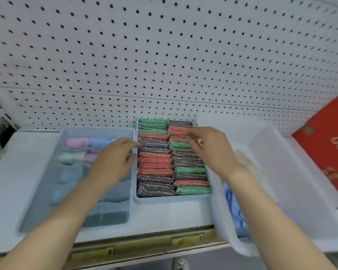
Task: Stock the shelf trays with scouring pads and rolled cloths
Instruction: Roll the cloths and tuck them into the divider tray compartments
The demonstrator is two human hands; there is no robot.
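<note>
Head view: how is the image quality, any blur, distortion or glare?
Head view: motion blur smears the left hand, the right hand and the rolled cloths; the scouring pads look sharper; wide-angle distortion bows the pegboard rows; lighting even, no hard glare.

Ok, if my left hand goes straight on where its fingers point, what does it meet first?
Likely the dark glittery scouring pads in the middle pale blue plastic tray; the left hand is at its left wall, though height is unclear.

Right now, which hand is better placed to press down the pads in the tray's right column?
Right, probably. The right hand hovers over that column of the scouring pad tray; the left hand sits at its left wall.
</note>
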